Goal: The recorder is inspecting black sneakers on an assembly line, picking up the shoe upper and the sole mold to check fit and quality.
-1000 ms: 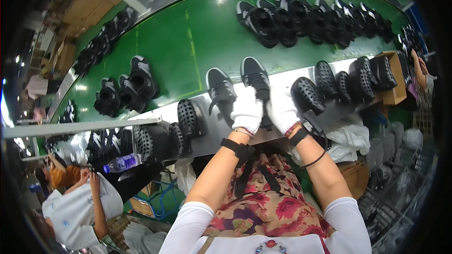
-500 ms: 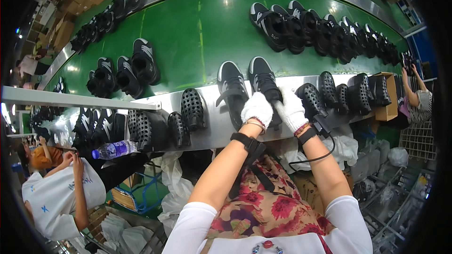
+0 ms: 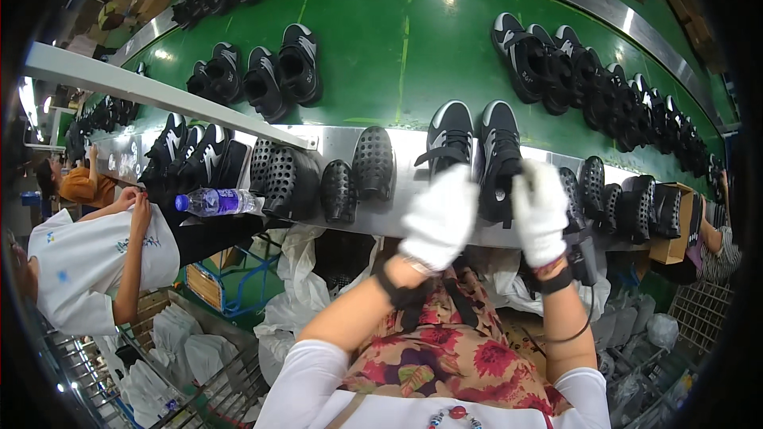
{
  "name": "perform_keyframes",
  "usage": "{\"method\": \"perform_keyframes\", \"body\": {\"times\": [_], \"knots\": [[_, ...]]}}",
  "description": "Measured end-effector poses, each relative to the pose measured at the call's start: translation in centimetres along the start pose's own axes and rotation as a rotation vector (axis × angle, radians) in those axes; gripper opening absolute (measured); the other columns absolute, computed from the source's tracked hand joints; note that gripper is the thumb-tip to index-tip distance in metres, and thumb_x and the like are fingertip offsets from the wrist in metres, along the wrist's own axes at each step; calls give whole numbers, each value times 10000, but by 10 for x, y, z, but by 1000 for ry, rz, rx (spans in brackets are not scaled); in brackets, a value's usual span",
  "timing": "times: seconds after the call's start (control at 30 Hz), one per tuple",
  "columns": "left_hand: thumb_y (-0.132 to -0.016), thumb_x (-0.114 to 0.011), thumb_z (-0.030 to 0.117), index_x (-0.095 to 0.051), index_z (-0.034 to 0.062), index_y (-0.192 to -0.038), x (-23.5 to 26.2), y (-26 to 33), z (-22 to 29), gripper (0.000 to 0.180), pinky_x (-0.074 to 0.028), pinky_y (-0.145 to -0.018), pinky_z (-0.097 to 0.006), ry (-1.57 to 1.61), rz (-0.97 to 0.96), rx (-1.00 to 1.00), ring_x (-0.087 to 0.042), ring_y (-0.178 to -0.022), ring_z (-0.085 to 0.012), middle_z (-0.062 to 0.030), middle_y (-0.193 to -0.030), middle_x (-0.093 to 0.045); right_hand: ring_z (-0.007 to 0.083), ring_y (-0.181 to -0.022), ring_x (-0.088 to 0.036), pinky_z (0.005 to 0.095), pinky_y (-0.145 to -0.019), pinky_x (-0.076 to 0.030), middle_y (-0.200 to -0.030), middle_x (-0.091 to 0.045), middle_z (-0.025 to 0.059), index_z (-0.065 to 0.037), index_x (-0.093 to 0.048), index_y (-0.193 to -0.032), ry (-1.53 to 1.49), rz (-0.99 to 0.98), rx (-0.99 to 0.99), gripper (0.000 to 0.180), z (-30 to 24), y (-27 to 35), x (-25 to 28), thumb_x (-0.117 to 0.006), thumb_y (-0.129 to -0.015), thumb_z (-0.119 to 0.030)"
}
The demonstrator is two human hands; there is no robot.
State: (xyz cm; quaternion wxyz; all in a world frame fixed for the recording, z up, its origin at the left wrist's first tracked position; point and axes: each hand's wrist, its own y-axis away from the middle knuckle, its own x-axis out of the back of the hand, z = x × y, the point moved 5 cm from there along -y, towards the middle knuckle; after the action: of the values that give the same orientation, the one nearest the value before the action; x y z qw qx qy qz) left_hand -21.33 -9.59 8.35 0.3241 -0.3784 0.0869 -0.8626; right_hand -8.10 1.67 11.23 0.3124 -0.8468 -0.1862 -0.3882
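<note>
Two black sneakers with grey toes stand side by side on the metal ledge, toes pointing away: a left sneaker and a right sneaker. My left hand, in a white glove, is smeared by motion at the heel of the left sneaker, so its fingers cannot be made out. My right hand, also gloved, has bent fingers gripping the collar edge of the right sneaker. Black shoe-shaped pieces dotted with holes flank the pair, one on the left and another on the right.
Beyond the ledge runs a green belt carrying rows of black sneakers. A pale metal bar slants across the left. A bottle lies near a seated person. An open carton stands at right.
My left hand has come off the right sneaker and moved left and back. My right hand stays by that sneaker's collar. The whole view has shifted, so the scene sits further right.
</note>
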Motion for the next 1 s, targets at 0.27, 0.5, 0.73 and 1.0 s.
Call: {"method": "perform_keyframes", "body": {"times": [0.27,0.5,0.73,1.0], "knots": [[-1002,-491,361,-539,15,-1327,72,8,-162,477,-447,-1039,-452,-203,-180,714,-576,-1187,-389,-217,-1288,-607,373,-892,-622,468,-746,-528,-994,-576,168,-126,-596,-1124,-215,-444,-49,389,-97,24,-159,-753,-776,-199],[-962,-596,386,-596,35,-1267,89,18,-156,465,-474,-980,-465,-198,-12,714,-627,-1104,-381,-217,-1195,-661,394,-941,-617,478,-794,-526,-1027,-570,175,-111,-586,-1077,-229,-639,-85,371,-105,14,-169,-745,-743,-145],[-980,-620,157,-624,11,-1112,94,19,-111,197,-516,-773,-273,1081,169,937,-619,-836,-119,-30,-976,-647,358,-1061,-632,425,-908,-524,-1145,-606,191,-61,-575,-1227,-526,-657,-56,528,-114,19,-86,-778,-775,-243],[-1017,-562,124,-576,30,-1184,37,46,-41,193,-525,-860,-291,1007,3,927,-618,-922,-139,-46,-1062,-633,281,-1159,-615,363,-1019,-473,-1281,-605,201,23,-494,-1370,-603,-415,-410,702,-51,58,-25,-803,-810,-266]]}}
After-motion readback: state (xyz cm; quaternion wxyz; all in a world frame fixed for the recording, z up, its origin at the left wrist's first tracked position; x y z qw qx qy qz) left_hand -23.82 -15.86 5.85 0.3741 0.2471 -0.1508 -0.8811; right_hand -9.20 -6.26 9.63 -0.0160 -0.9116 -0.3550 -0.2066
